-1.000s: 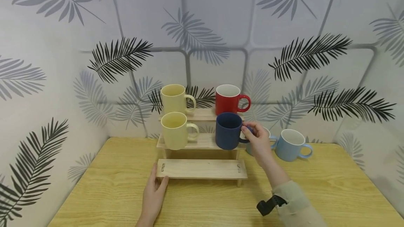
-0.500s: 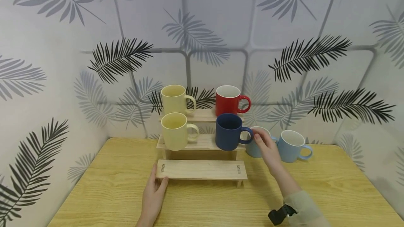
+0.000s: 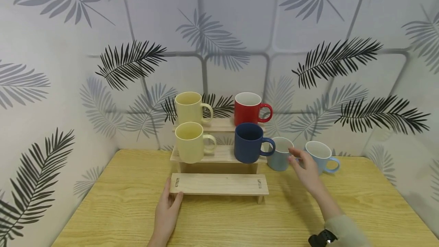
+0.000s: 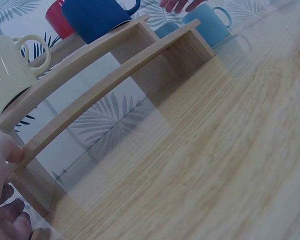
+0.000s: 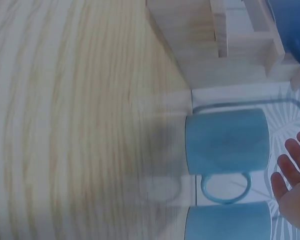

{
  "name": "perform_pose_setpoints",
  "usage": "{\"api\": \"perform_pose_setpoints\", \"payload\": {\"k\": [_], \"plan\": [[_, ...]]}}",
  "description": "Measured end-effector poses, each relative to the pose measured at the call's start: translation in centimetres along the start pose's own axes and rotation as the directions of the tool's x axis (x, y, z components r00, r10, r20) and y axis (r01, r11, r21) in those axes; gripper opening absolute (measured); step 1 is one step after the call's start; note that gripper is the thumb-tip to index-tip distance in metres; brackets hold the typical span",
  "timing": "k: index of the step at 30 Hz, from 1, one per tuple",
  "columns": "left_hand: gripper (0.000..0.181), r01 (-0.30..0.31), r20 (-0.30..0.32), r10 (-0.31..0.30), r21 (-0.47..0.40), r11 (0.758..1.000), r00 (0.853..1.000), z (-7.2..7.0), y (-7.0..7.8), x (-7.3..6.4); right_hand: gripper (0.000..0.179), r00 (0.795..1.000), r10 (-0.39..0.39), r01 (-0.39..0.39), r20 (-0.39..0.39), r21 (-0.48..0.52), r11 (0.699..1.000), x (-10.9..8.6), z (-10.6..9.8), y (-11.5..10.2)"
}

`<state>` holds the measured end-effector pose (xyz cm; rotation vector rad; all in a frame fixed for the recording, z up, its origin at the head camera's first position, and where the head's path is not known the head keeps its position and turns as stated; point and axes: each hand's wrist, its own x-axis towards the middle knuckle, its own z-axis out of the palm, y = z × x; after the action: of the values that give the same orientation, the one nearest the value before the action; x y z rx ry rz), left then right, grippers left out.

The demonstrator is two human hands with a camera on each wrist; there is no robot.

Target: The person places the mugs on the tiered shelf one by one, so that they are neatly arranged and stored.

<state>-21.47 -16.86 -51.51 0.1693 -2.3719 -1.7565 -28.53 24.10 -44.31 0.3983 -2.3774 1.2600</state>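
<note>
My left hand (image 3: pixel 165 213) grips the left end of the lowest board of a stepped wooden rack (image 3: pixel 219 184), thumb at its front edge. On the middle step stand a pale yellow mug (image 3: pixel 189 146) and a dark blue mug (image 3: pixel 247 146). The top step bears another yellow mug (image 3: pixel 188 108) and a red mug (image 3: pixel 245 111). My right hand (image 3: pixel 308 172) hovers with loose fingers by a light blue mug (image 3: pixel 278 159), holding nothing; in the right wrist view a gap separates them. A second light blue mug (image 3: pixel 319 155) is partly behind that hand.
The wooden table (image 3: pixel 219 224) carries the rack and both light blue mugs, which stand to the rack's right. A leaf-patterned backdrop (image 3: pixel 233 18) rises close behind them. All mug handles point right.
My right hand has let go of the dark blue mug's handle and moved right to the light blue mugs. The dark blue mug stays on the middle step; my left hand has not moved.
</note>
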Motion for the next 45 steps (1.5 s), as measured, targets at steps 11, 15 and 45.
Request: {"api": "perform_pose_setpoints", "payload": {"k": [11, 15, 45], "plan": [[0.079, 0.002, 0.003, -0.002, -0.014, 1.0, 1.0, 0.0, 0.1, 0.0, 0.032, 0.986, -0.059, 0.043, -0.158, -0.103, 0.994, -0.7, -3.0, 2.0], [0.079, 0.002, 0.005, -0.002, -0.013, 1.0, 1.0, 0.0, 0.1, 0.0, 0.036, 0.967, -0.048, 0.01, -0.248, -0.154, 0.988, -1.0, -4.1, 3.1], [0.079, -0.014, 0.017, 0.014, -0.009, 1.0, 1.0, 0.0, -0.1, -0.1, 0.04, 0.904, 0.357, -0.377, -0.236, -0.043, 0.925, -1.1, -6.2, 8.9]]}}
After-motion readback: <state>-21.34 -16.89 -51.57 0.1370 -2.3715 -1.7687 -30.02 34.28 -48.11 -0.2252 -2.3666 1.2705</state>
